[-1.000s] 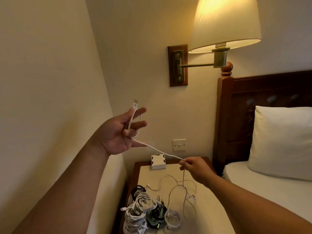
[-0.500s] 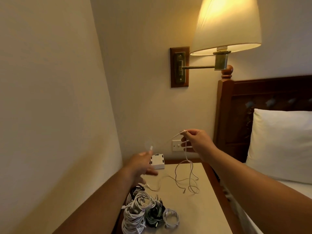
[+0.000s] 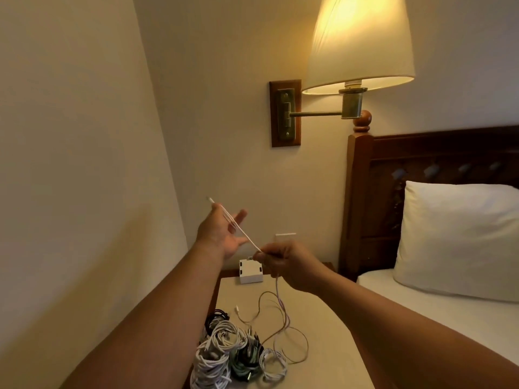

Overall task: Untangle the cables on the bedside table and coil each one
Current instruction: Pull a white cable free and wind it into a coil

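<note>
A thin white cable [image 3: 243, 233] runs taut between my two hands above the bedside table [image 3: 325, 349]. My left hand [image 3: 220, 237] is raised with fingers spread; two strands lie across its palm and the plug end [image 3: 210, 199] sticks out above it. My right hand [image 3: 286, 263] pinches the cable just below and right of the left hand. From there the cable drops in loose loops [image 3: 280, 321] onto the tabletop. Several coiled cables [image 3: 224, 352], white, grey and black, are piled at the table's front left.
A white charger box [image 3: 250, 272] sits at the back of the table against the wall. A lit wall lamp [image 3: 359, 43] on a brass arm hangs above. The wooden headboard [image 3: 362, 209], pillow [image 3: 460, 242] and bed stand right; the wall [image 3: 84, 192] stands close on the left.
My left hand rose from table level and opened, with the cable laid across its palm. My right hand dropped and moved left towards it, still pinching the cable.
</note>
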